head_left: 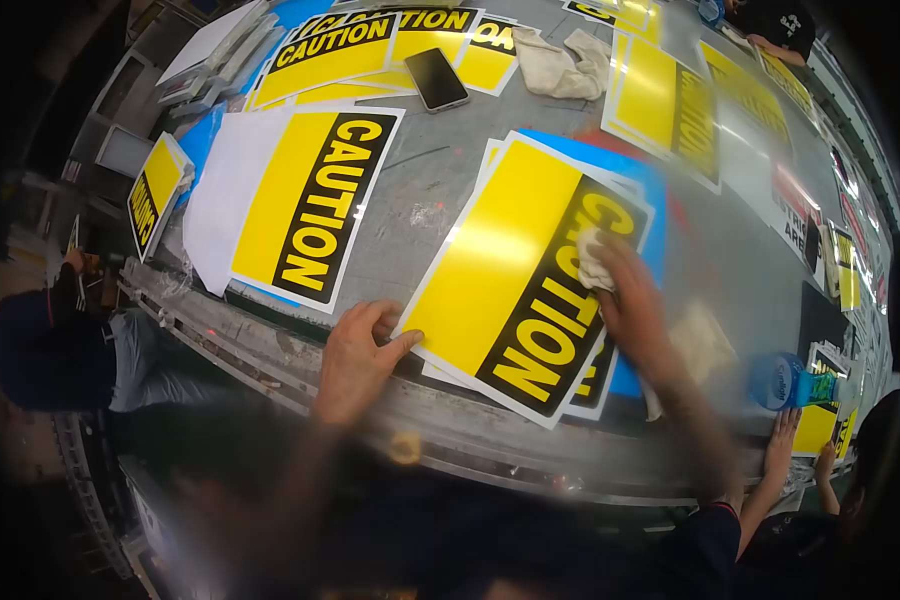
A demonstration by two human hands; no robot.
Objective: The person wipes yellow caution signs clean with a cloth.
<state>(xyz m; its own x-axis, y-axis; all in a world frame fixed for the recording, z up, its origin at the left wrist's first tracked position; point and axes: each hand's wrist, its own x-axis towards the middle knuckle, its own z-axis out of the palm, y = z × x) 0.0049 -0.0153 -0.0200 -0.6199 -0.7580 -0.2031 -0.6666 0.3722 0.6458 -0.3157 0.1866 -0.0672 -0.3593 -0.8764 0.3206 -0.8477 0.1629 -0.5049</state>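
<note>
A yellow and black CAUTION sign (505, 270) lies on top of a stack of similar signs, with blue sheets (654, 215) under it. My right hand (630, 295) presses a bunched white cloth (594, 260) on the black band, over part of the lettering. At the sign's lower left corner is my left hand (358, 355), its thumb touching the edge and its fingers curled apart from the thumb. Left of the stack, another CAUTION sign (315, 200) lies on a white sheet (215, 190).
A phone (436, 80) and a crumpled cloth (565, 65) lie at the back beside more CAUTION signs (335, 45). A blue-capped bottle (775, 382) lies at the right, near a co-worker's hands (781, 445). Another person (45, 350) is at the left. A metal rail (260, 365) edges the table.
</note>
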